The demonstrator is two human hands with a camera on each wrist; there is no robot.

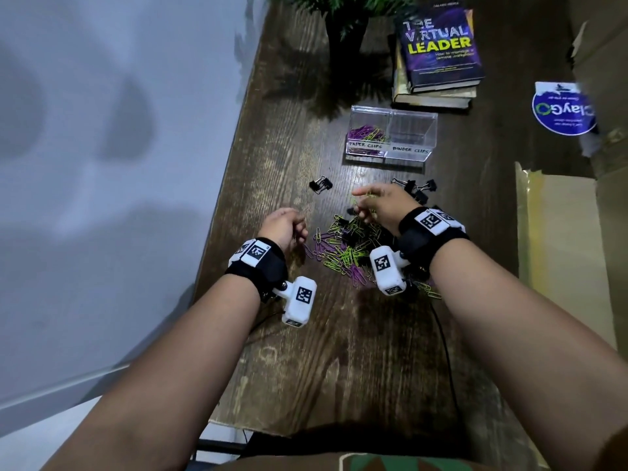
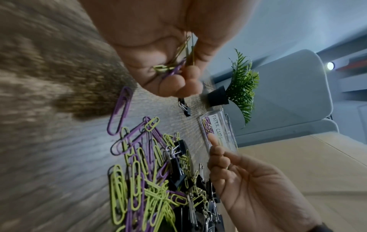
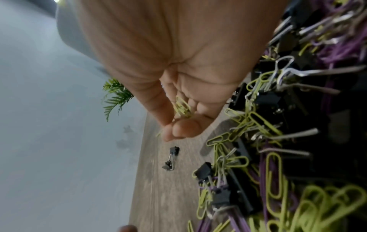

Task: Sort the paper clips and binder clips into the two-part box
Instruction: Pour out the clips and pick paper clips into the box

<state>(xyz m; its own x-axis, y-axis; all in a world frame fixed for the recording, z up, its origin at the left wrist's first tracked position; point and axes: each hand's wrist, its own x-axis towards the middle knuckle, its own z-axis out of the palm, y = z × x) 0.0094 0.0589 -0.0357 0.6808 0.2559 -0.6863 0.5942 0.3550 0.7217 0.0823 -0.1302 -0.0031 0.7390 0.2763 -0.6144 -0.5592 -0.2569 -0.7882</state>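
I'm mid-sort: my left hand (image 2: pixel 158 51) and right hand (image 1: pixel 382 205) each pinch coloured wire paper clips above the mixed pile (image 1: pixel 346 248) (binder clips tangled in); next, carry them to the clear plastic two-part box (image 1: pixel 390 134), left compartment.

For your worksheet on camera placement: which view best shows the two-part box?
The head view: the two-part box shows whole, both labels readable. The left wrist view shows only its paper-clip end; the right wrist view misses it.

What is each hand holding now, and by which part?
Left hand: paper clips, bunched in curled fingers. Right hand: green clips, pinched between thumb and fingertips.
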